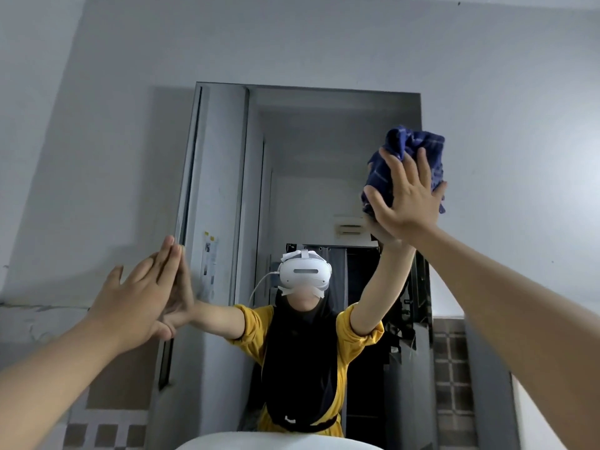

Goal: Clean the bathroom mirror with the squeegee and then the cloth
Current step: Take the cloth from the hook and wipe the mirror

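Left hand (139, 300) flat on mirror (324, 177) edge, fingers straight, together: risks smudges. Right hand (406, 203), fingers spread, presses cloth (409, 147); bunched cloth could slip.

Bare mirror (324, 177) between both hands.

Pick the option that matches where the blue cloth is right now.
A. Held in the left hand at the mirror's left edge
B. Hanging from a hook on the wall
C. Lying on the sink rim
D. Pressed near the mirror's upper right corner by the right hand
D: the right hand, fingers spread, presses the bunched cloth against the upper right corner of the mirror, while the left hand lies flat and empty at the left edge.
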The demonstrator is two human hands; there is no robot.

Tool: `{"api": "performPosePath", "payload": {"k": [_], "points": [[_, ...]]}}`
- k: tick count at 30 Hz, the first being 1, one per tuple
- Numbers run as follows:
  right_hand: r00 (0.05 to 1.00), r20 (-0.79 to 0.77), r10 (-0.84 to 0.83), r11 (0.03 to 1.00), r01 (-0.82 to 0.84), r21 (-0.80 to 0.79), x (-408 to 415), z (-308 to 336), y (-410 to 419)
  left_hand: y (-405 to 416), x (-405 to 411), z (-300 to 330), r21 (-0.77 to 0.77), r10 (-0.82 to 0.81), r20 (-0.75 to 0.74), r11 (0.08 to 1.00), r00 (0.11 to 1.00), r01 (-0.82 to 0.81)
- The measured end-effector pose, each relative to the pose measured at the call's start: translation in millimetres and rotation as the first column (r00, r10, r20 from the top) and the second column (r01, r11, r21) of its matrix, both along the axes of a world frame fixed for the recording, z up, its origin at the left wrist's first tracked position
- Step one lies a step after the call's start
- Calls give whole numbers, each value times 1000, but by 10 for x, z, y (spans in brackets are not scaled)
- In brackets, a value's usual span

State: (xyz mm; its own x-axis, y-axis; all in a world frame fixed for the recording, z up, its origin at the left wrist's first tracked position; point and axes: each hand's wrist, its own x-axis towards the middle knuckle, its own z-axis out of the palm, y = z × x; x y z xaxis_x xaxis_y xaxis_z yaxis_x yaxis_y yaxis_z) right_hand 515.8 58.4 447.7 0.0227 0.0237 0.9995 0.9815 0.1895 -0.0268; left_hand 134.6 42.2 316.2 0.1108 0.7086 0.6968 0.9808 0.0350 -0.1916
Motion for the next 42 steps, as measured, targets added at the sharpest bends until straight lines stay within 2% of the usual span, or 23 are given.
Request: {"api": "performPosePath", "payload": {"k": [3,9,14,21,25,31,35,42], "points": [[991,-121,62,998,-62,-3,-96,-175,3,18,-5,2,-17,13,-14,1000,1000,-13],[967,-242,73,997,-80,-22,-489,-420,52,27,-27,9,-4,9,-33,1000,999,-9],[979,-190,69,994,-84,-69,-1020,-586,118,20,-62,20,-10,-24,-47,1000,999,23],[986,-132,102,989,-114,-90,-1875,-539,207,32,-180,-2,-39,-177,0,983,984,177],[995,-30,100,987,-102,-124,-2266,-464,239,132,-368,-215,-72,-287,65,954,956,292],[973,211,95,983,-58,-175,-2680,-509,271,234,-490,-377,-111,-332,162,930,929,351],[926,372,60,990,-7,-142,-2689,-598,285,293,-486,-407,-102,-352,193,921,916,376],[788,616,-8,996,63,-67,-2316,-770,274,320,-501,-416,-110,-396,251,895,883,433]]}}
